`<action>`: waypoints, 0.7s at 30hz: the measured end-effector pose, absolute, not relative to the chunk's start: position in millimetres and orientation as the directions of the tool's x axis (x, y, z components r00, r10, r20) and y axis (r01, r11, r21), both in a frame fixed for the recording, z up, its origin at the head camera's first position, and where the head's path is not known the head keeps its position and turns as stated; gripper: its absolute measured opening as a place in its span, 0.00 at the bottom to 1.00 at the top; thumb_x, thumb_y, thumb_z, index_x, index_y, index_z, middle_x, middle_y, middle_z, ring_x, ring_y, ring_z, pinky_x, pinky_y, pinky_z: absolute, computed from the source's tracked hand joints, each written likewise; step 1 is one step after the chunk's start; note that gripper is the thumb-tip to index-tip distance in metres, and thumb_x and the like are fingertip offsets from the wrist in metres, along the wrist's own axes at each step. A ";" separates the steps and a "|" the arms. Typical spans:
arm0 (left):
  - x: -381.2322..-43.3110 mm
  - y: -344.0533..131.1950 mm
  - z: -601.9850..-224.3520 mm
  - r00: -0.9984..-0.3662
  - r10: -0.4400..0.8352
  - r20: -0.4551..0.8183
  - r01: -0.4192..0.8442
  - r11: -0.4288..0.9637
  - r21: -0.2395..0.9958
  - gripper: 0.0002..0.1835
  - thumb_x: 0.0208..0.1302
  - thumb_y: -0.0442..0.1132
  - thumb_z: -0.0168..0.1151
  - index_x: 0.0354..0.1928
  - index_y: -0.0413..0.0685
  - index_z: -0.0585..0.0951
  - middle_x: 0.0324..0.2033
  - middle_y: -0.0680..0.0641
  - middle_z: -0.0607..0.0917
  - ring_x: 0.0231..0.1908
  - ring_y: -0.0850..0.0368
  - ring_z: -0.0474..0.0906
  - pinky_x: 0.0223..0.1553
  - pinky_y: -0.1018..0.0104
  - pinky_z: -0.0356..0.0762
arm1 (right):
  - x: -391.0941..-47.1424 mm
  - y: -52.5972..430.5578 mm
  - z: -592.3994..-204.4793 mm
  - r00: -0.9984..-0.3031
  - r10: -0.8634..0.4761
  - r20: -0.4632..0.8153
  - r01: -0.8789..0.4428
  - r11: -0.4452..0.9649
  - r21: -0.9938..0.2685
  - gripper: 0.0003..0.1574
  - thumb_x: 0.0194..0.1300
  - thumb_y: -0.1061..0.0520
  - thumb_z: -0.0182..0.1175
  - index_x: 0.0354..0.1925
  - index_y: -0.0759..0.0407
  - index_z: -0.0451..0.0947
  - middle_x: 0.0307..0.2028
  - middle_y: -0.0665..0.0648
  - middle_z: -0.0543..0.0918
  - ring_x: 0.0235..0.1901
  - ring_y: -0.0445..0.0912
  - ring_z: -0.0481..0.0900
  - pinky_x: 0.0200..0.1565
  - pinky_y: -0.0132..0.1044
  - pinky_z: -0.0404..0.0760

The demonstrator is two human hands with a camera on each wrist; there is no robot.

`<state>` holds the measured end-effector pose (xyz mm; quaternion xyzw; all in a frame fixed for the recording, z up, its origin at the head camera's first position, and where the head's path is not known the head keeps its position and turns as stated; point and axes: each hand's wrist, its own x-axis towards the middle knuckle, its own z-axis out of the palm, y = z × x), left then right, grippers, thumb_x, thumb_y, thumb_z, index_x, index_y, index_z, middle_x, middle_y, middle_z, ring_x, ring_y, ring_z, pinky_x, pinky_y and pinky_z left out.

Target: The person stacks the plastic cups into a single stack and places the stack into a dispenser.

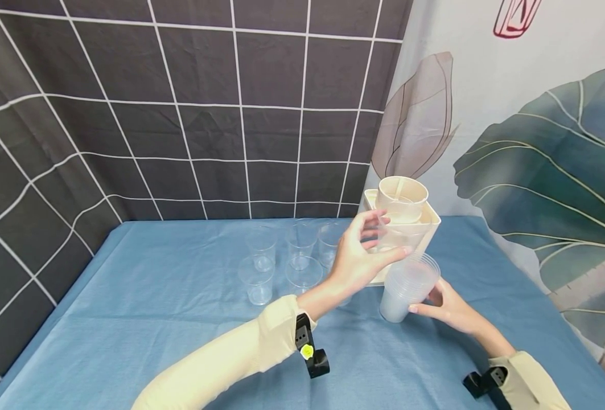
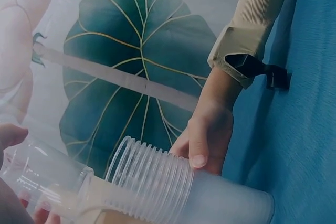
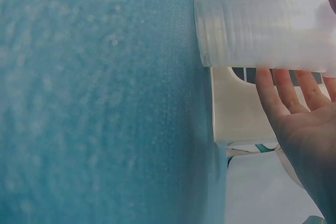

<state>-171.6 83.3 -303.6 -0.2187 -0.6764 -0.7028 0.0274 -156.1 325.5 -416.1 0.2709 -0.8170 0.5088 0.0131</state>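
My left hand (image 1: 355, 253) holds a single clear plastic cup (image 1: 395, 238) between thumb and fingers, just above the stack and in front of a cream-coloured holder (image 1: 427, 228). My right hand (image 1: 451, 307) grips the side of a stack of nested plastic cups (image 1: 404, 293) with thumb and fingers; the stack stands upright on the blue cloth. In the left wrist view, the single cup (image 2: 39, 174) has its end close to the stack's ribbed rims (image 2: 149, 179). The right wrist view shows right-hand fingers (image 3: 286, 90) along the stack (image 3: 262, 30).
Several clear cups (image 1: 260, 273) stand grouped on the blue tablecloth (image 1: 143, 319), left of the stack. A round cream container (image 1: 402, 196) tops the holder behind my hands. A dark gridded curtain (image 1: 205, 131) and a leaf-patterned one (image 1: 553, 165) hang behind the table.
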 end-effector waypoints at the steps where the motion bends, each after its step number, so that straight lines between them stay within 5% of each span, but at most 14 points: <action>1: -172.0 84.3 -303.4 -0.902 0.258 0.347 0.335 -0.091 0.938 0.36 0.49 0.35 0.73 0.62 0.49 0.71 0.55 0.49 0.80 0.54 0.62 0.76 0.56 0.72 0.75 | -156.1 325.6 -416.2 -0.851 -0.432 0.298 -0.458 0.334 -0.824 0.49 0.54 0.74 0.62 0.69 0.65 0.51 0.57 0.36 0.68 0.55 0.26 0.69 0.56 0.15 0.65; 21: -178.3 100.7 -307.2 -0.876 0.295 0.382 0.316 -0.249 0.916 0.34 0.50 0.31 0.72 0.61 0.49 0.71 0.56 0.47 0.80 0.50 0.68 0.77 0.55 0.75 0.75 | -156.7 327.2 -417.3 -0.846 -0.441 0.300 -0.465 0.332 -0.821 0.50 0.54 0.75 0.62 0.70 0.61 0.51 0.58 0.36 0.67 0.57 0.26 0.68 0.56 0.15 0.66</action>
